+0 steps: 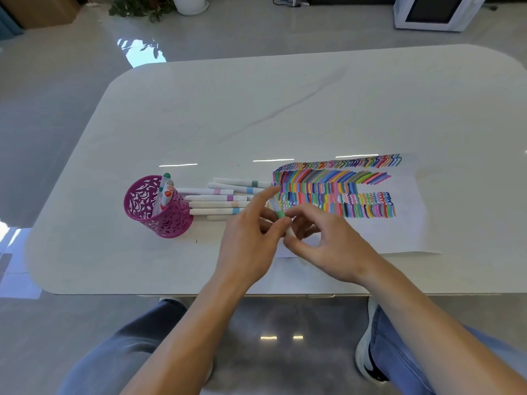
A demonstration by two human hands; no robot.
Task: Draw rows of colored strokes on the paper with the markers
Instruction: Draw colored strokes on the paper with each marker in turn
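Where the hands meet: both grips are clamped on one green-banded marker (280, 214), held low over the near-left corner of the paper (405, 232).
Left hand (251, 238): the thumb pinches the barrel at the green band, while the forefinger juts straight out toward the far side.
Right hand (328, 246): the fingertips are curled round the marker's near end. Fingers hide that end, so it may be a cap or the tip.
Long axis: the marker runs from near-right to far-left, and its far end points at the left ends of the rows.
Rows of strokes (336, 192): these start just beyond the marker and run away to the right.
Bare paper: a strip lies on the near side of the lowest row, to the right of the grip and closest to the right hand. I judge that hand the likelier one to draw.
Loose markers (216, 199): they lie side by side on the worktop (285, 109), left of the paper and nearer the left hand.
Pen cup (156, 208): it stands further left, touching the loose markers and well apart from the grip.
Edges: the paper's near edge is just under the right hand, with a band of worktop between it and the worktop's near rim.
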